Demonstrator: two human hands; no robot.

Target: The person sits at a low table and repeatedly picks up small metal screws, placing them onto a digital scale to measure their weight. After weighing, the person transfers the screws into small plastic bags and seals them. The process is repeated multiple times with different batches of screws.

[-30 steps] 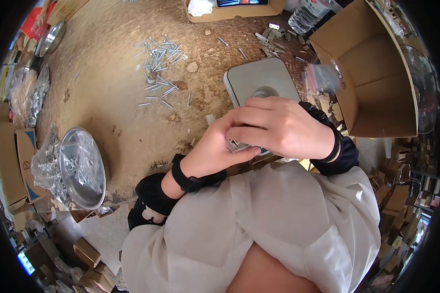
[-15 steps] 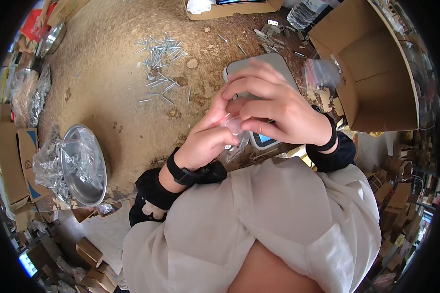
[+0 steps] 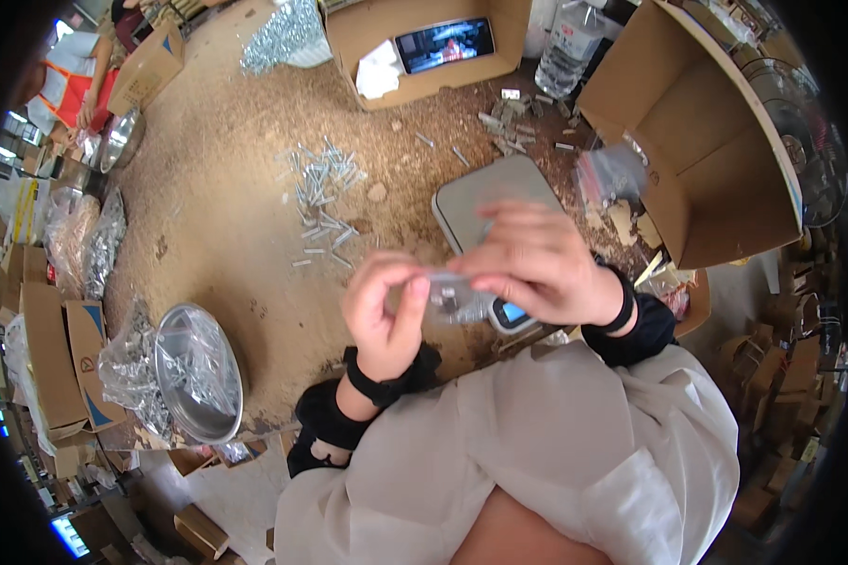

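My left hand (image 3: 384,306) and my right hand (image 3: 537,262) both pinch a small clear plastic bag (image 3: 448,299) with a few metal screws inside, held up in front of my chest. Just behind the bag lies a grey digital scale (image 3: 495,198) on the brown particle-board table (image 3: 226,217). A loose pile of silver screws (image 3: 322,193) is scattered on the table to the left of the scale.
A metal bowl (image 3: 198,372) lined with plastic and holding screws sits at the near left edge. An open cardboard box (image 3: 716,151) stands at right, another box with a phone (image 3: 443,42) at the back. Clear bags (image 3: 612,174) and a water bottle (image 3: 570,38) lie beyond the scale.
Both hands have lifted off the scale and risen toward me with the small bag, and the view has tipped up to show more of the table's far side.
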